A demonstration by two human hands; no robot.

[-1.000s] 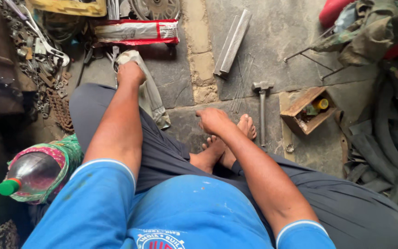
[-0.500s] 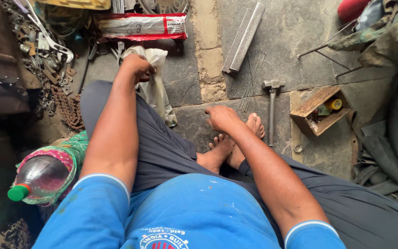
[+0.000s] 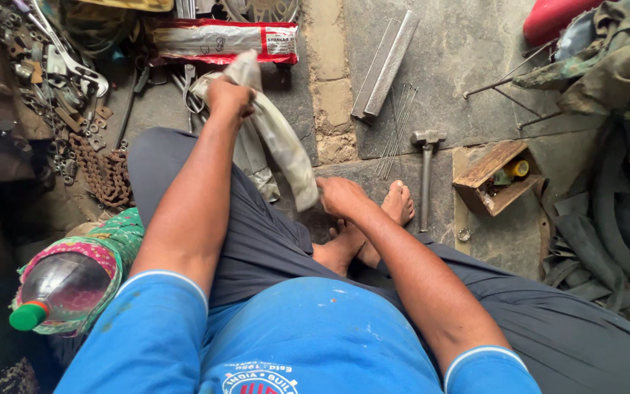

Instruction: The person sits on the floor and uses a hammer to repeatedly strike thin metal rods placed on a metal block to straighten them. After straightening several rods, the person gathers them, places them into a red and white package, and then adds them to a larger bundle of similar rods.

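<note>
I sit cross-legged on a stone floor in a blue shirt and grey trousers. My left hand [image 3: 229,98] grips the upper end of a grey-white cloth strip [image 3: 278,135] lifted above my left knee. The strip runs down to my right hand [image 3: 338,195], which holds its lower end just over my bare feet [image 3: 395,208]. A crumpled part of the cloth lies on my left leg.
A hammer [image 3: 426,164] lies by my feet beside thin metal rods [image 3: 395,128] and a steel angle bar [image 3: 386,64]. A small wooden box [image 3: 497,179] sits right of it. Chain and wrenches [image 3: 74,95] clutter the left; a plastic bottle [image 3: 60,288] stands near my left knee. Rubber tubes [image 3: 610,241] pile at right.
My left hand has lifted the cloth off the floor. My right hand has taken hold of its lower end, and the strip now stretches between both hands.
</note>
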